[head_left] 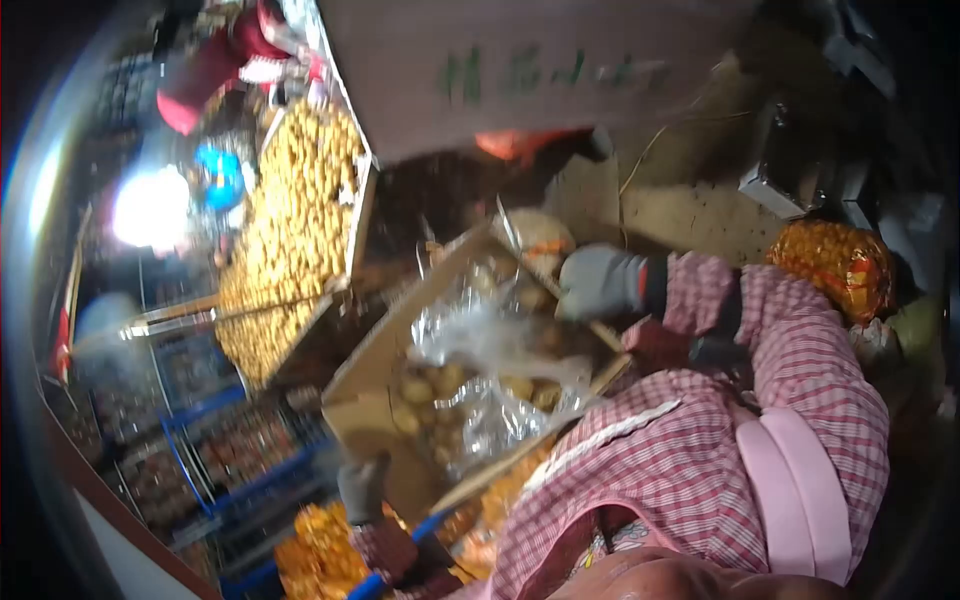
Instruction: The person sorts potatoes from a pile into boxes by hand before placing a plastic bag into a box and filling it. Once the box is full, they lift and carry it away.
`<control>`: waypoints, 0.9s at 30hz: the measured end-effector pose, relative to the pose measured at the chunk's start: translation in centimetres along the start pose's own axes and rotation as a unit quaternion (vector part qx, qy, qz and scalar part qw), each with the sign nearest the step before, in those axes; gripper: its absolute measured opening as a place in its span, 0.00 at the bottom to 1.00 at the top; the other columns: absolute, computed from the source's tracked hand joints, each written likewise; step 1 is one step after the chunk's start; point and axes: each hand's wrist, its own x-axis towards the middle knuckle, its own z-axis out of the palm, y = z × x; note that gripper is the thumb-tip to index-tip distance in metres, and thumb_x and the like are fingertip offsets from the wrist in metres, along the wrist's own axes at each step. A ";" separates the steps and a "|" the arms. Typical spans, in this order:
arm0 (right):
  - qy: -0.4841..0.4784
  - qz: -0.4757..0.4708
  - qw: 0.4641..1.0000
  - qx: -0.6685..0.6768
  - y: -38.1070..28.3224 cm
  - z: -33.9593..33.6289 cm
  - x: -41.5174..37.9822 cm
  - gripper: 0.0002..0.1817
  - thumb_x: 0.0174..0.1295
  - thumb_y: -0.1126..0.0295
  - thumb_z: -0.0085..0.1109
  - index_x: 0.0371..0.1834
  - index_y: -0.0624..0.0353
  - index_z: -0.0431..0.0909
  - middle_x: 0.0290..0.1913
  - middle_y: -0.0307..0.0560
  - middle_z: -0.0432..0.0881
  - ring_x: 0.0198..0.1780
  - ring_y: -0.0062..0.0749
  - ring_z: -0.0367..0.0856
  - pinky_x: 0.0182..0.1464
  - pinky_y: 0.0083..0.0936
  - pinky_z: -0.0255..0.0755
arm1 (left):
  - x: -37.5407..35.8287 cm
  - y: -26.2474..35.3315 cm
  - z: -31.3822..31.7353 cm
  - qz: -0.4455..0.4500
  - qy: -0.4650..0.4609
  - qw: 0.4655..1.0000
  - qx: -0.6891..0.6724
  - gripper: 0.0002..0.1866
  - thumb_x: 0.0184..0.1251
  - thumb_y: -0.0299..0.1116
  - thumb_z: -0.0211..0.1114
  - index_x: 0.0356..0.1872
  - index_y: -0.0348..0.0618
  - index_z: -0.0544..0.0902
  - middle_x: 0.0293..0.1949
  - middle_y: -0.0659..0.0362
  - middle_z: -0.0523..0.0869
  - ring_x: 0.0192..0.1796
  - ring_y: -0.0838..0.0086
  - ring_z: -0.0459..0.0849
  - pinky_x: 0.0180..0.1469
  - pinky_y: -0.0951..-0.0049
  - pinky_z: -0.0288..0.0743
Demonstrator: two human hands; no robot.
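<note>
A cardboard box (375, 405) sits tilted in the view, in front of my checked clothing. Round potatoes (420, 390) lie in it, partly covered by a clear plastic bag (490, 420). My left hand (364, 487), in a grey glove, is closed against the box's near left wall, its thumb toward the rim. At the opposite end, my right hand (602, 284), also in a grey glove, is closed at the box's corner. The fingertips of both hands are partly hidden or blurred.
A sorting table heaped with potatoes (300, 220) stands at upper left, a person in red (205, 80) beyond it. Blue-edged crates (240, 445) stand at left. Filled orange mesh bags (320, 550) lie at bottom left, another filled bag (835, 265) at right. A cardboard panel (540, 60) hangs above.
</note>
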 end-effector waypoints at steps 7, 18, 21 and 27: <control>-0.025 0.172 0.984 0.033 0.4 -4.9 -5.6 0.22 0.50 0.50 0.65 0.27 0.62 0.88 0.28 0.61 0.86 0.35 0.56 0.87 0.42 0.45 0.79 | 0.4 2.9 4.6 -0.043 -0.053 0.998 0.005 0.10 0.66 0.30 0.70 0.39 0.32 0.91 0.33 0.61 0.90 0.33 0.81 0.85 0.36 0.78 0.75; 0.122 0.258 0.958 0.021 12.9 -7.1 -15.5 0.17 0.55 0.57 0.59 0.24 0.61 0.88 0.20 0.56 0.83 0.26 0.52 0.86 0.36 0.44 0.82 | 6.6 14.5 15.3 0.132 -0.125 0.981 0.066 0.20 0.64 0.42 0.74 0.40 0.29 0.89 0.29 0.49 0.90 0.32 0.70 0.87 0.39 0.65 0.78; 0.170 0.261 0.943 -0.114 16.4 -9.6 -19.9 0.14 0.55 0.60 0.61 0.24 0.61 0.87 0.24 0.54 0.85 0.26 0.54 0.84 0.36 0.44 0.80 | 8.6 17.8 20.8 0.183 -0.112 0.952 0.217 0.29 0.62 0.54 0.73 0.30 0.28 0.87 0.26 0.38 0.86 0.34 0.49 0.88 0.39 0.54 0.78; 0.183 0.296 0.933 -0.086 25.8 -14.0 -29.7 0.35 0.60 0.56 0.63 0.72 0.52 0.68 0.62 0.64 0.78 0.64 0.42 0.77 0.70 0.32 0.66 | 8.9 32.9 35.0 0.283 -0.157 0.906 0.274 0.31 0.61 0.62 0.69 0.36 0.37 0.89 0.32 0.38 0.88 0.37 0.48 0.88 0.42 0.49 0.79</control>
